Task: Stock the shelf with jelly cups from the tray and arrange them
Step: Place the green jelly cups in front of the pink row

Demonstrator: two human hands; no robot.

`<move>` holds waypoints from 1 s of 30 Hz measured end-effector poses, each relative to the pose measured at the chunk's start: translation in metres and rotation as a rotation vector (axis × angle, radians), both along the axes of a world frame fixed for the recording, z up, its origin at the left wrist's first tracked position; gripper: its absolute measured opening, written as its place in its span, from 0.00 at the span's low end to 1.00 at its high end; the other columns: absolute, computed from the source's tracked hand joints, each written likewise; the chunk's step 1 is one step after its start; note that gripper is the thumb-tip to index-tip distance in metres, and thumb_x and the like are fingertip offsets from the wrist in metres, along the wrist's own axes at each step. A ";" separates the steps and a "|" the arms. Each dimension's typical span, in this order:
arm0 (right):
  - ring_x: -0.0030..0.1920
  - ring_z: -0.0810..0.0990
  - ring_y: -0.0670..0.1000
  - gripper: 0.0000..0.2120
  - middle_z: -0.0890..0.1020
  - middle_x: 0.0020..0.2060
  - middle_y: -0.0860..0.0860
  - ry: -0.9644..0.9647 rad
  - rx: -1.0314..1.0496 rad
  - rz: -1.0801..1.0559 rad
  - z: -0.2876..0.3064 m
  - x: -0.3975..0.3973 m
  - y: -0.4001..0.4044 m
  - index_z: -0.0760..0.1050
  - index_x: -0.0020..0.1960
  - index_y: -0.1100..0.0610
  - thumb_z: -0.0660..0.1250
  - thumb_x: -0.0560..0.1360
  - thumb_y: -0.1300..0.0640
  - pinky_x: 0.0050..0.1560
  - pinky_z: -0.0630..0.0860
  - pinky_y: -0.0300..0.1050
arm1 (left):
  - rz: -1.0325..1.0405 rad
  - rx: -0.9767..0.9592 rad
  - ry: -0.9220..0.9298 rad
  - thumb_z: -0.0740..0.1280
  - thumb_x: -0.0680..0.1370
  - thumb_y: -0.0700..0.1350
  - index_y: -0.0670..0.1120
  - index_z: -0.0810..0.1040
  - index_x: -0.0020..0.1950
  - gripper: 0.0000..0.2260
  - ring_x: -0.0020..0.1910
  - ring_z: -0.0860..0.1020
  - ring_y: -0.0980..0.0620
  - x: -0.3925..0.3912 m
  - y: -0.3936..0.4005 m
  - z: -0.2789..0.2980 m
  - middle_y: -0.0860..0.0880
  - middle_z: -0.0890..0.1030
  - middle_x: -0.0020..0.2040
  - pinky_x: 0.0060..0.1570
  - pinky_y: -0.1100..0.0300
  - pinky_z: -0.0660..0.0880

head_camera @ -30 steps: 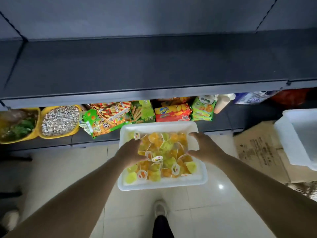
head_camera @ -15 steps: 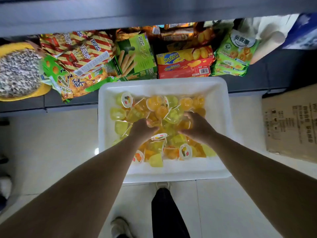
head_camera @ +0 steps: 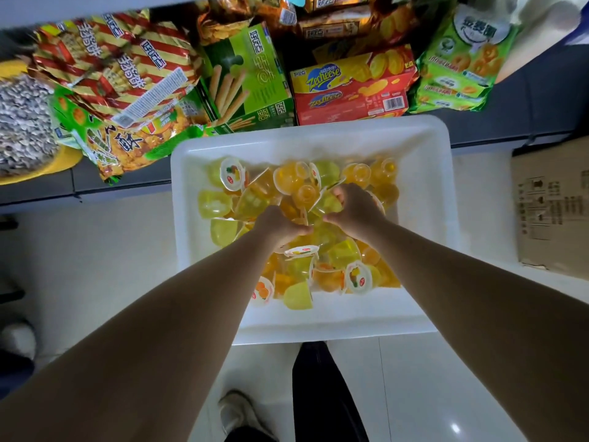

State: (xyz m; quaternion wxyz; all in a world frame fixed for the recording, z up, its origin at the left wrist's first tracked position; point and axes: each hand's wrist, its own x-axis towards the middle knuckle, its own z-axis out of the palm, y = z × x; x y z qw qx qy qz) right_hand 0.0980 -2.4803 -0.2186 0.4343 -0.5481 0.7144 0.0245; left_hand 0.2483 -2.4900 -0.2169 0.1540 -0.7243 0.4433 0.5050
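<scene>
The white tray [head_camera: 427, 218] sits on the floor, far rim against the low shelf [head_camera: 526, 100] edge, jelly cups [head_camera: 293, 180] heaped centrally with bare margins, while left hand [head_camera: 277, 226] and right hand [head_camera: 357, 208], fingers curled, grasp cups mid-pile.

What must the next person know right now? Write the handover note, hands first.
Left hand: down in the pile, fingers curled round jelly cups.
Right hand: likewise gripping cups in the pile.
Things: the yellow and orange cups all lie loose in the white tray, which sits on the floor against the lower snack shelf.
Done: no cup seen on any shelf.
Left: lift the handfuls, place them on the shelf, arrange, repeat.
</scene>
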 end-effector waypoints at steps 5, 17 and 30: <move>0.63 0.73 0.56 0.28 0.75 0.63 0.56 -0.010 0.036 0.027 0.002 -0.003 -0.003 0.67 0.68 0.60 0.71 0.73 0.52 0.59 0.69 0.46 | 0.097 0.168 0.076 0.76 0.69 0.47 0.39 0.71 0.65 0.29 0.43 0.78 0.47 0.000 -0.010 0.011 0.42 0.77 0.47 0.34 0.62 0.76; 0.64 0.72 0.56 0.32 0.72 0.66 0.58 -0.231 0.147 -0.259 0.037 -0.020 0.012 0.64 0.72 0.59 0.73 0.71 0.56 0.60 0.74 0.52 | 0.005 0.087 0.306 0.76 0.68 0.51 0.41 0.72 0.68 0.32 0.47 0.81 0.50 0.035 0.013 0.038 0.46 0.75 0.66 0.47 0.62 0.78; 0.58 0.78 0.53 0.31 0.75 0.64 0.55 -0.488 0.000 -0.563 0.177 0.022 0.034 0.69 0.69 0.58 0.75 0.68 0.62 0.63 0.73 0.52 | 0.670 0.207 0.929 0.68 0.70 0.39 0.37 0.76 0.55 0.15 0.46 0.83 0.46 0.090 0.038 0.187 0.40 0.83 0.49 0.48 0.58 0.80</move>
